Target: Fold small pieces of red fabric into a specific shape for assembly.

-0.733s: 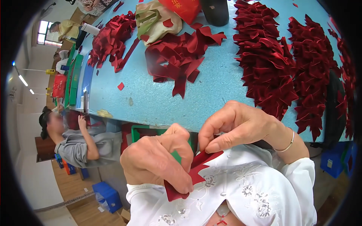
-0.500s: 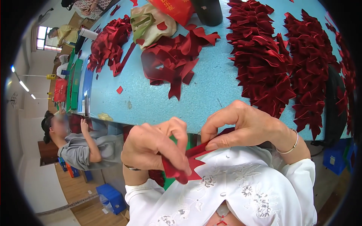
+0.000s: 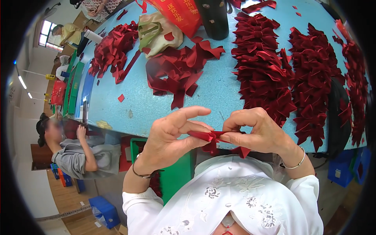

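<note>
A dark red ribbon piece [image 3: 213, 137] is stretched between my two hands, just over the near edge of the blue table. My left hand [image 3: 172, 133] pinches its left end between thumb and fingers, index finger raised. My right hand [image 3: 252, 131] grips the other end, thumb against curled fingers. Pointed ribbon tails hang below the pinch. Beyond my hands lies a loose heap of red ribbon strips [image 3: 176, 70]. To the right, red bows are lined up in dense rows, the nearest being this row of bows [image 3: 262, 66].
A green bin [image 3: 176, 178] stands below my left forearm. Farther back on the table [image 3: 117, 102] are a cream cloth bag [image 3: 156, 29], a red bag [image 3: 178, 15], a dark bottle [image 3: 214, 19] and another ribbon pile [image 3: 113, 51]. A person in grey [image 3: 82, 152] sits at left.
Both hands have risen toward the table edge. My left hand has turned, its index finger now lifted. The ribbon, earlier folded open with a notched end showing, is now gathered between my fingertips.
</note>
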`<state>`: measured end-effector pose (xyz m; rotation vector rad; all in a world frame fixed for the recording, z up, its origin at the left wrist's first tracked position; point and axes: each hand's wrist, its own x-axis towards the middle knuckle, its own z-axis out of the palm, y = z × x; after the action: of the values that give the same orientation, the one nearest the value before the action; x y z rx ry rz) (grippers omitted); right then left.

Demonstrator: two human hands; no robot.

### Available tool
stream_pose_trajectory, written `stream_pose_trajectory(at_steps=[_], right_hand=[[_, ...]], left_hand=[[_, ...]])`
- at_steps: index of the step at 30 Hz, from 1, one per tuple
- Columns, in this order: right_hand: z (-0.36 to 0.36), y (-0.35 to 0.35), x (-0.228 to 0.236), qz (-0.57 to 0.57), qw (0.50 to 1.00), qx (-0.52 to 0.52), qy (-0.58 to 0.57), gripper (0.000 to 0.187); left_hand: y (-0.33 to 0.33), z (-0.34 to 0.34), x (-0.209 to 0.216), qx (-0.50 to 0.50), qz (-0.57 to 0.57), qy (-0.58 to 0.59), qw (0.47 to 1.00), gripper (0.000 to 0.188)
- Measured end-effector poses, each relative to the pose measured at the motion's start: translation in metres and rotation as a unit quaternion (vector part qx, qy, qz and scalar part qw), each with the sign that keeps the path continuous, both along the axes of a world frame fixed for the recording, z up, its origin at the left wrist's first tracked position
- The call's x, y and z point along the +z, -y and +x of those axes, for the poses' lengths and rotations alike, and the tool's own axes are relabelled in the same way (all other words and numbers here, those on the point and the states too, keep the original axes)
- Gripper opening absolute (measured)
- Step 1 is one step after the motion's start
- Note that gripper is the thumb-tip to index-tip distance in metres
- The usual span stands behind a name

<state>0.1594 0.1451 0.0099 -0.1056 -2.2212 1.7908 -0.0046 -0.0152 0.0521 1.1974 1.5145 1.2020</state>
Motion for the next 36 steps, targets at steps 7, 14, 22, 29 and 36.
stream_pose_trajectory(at_steps=[7, 14, 22, 29, 36], right_hand=[[0.004, 0.001, 0.011, -0.022, 0.999, -0.044, 0.019, 0.008], [0.002, 0.003, 0.023, 0.006, 0.997, -0.075, 0.010, 0.005], [-0.003, -0.001, 0.025, 0.029, 0.996, -0.082, 0.021, 0.003], [-0.004, 0.007, 0.029, 0.052, 0.996, -0.071, -0.007, 0.004], [-0.004, 0.010, 0.029, 0.041, 0.995, -0.085, 0.020, 0.008]], left_hand=[[-0.003, 0.003, 0.001, 0.052, 0.026, 0.052, 0.997, 0.053], [-0.002, -0.001, -0.004, 0.032, 0.085, -0.005, 0.996, 0.029], [-0.001, 0.000, -0.003, -0.001, 0.120, -0.079, 0.990, 0.014], [0.001, 0.007, 0.004, 0.052, 0.036, -0.016, 0.998, 0.014], [-0.006, 0.016, -0.011, 0.140, 0.089, -0.055, 0.985, 0.014]])
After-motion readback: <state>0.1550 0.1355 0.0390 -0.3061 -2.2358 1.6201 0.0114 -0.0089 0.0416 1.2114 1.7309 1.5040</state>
